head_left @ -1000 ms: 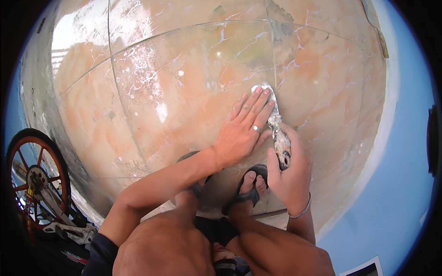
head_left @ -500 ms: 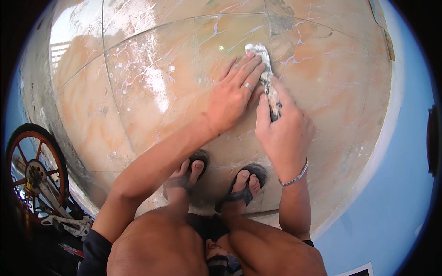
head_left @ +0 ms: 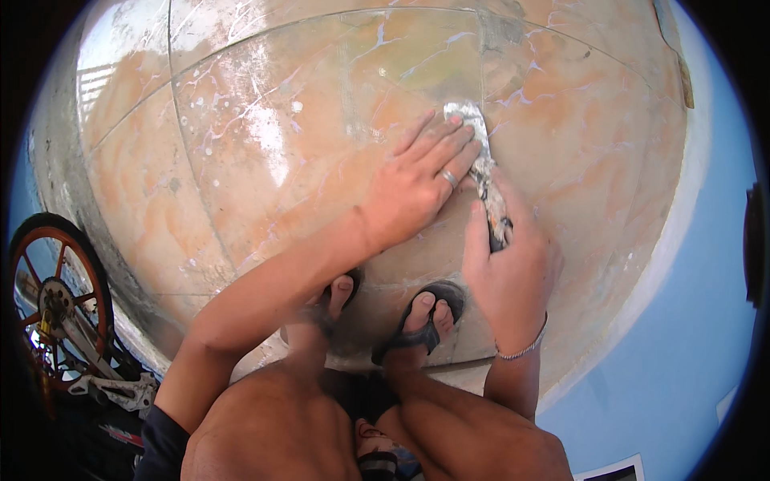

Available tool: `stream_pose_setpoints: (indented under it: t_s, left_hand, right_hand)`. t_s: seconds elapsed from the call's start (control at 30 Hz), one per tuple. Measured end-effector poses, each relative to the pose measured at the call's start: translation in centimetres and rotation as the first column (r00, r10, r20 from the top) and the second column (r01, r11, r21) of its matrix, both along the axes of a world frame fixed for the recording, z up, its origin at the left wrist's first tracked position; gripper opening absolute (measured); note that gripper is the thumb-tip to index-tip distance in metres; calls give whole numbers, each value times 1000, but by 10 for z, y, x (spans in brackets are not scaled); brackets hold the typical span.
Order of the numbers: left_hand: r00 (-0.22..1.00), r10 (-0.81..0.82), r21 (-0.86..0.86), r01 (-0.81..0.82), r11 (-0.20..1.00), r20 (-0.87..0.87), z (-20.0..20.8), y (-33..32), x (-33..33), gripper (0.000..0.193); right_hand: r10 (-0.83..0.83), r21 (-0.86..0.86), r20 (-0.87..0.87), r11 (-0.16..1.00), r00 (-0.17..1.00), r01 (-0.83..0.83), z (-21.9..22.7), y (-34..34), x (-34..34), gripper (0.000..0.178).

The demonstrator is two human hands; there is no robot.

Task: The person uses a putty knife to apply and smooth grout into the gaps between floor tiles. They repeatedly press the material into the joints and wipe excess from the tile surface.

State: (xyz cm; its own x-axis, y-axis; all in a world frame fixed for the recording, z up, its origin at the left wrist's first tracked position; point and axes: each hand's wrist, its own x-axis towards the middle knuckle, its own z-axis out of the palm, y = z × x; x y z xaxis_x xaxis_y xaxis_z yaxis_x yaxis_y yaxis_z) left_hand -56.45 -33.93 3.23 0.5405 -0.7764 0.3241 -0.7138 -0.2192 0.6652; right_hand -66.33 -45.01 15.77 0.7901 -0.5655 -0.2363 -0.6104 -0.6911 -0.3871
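Note:
A scraper (head_left: 479, 128) with a shiny metal blade and a crusted, blotchy handle lies low against the tiled floor (head_left: 593, 184), its blade pointing away from me. My right hand (head_left: 517, 256) is wrapped round the handle, thumb on the left side and index finger along the right. Fingers stretched out flat, my left hand (head_left: 417, 180) rests on the left side of the blade, a ring on one finger. The blade's edge against the floor is partly hidden under the fingertips.
My feet in black flip-flops (head_left: 417, 325) stand on the floor just below my hands. A motorbike wheel (head_left: 58, 301) with orange spokes is at the left. A light blue wall (head_left: 658, 337) curves along the right. White spots (head_left: 297, 107) and purplish veins mark the tiles.
Both hands and the scraper have moved nearer to me and slightly right across the tiles. The grip on the handle and the left fingers on the blade look the same.

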Motion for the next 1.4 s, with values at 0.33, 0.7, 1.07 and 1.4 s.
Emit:
stream_pose_setpoints:
  t_s: [0.33,0.7,1.07,1.4]
  left_hand:
    - [987,-82,-17,85,996,137,-2,-29,51,41]
    - [988,-134,105,126,986,71,17,-5,-23,46]
    - [992,14,-279,21,960,125,94,-44,33,38]
    - [978,-159,-54,153,987,-137,22,48,-80,38]
  right_hand:
    - [26,-64,56,998,998,-22,-14,-36,20,36]
    - [63,-3,-5,998,998,-63,-5,-20,-53,42]
    - [209,-6,18,978,978,-209,111,-61,-15,46]
    - [-83,159,8,984,996,81,17,47,-103,46]
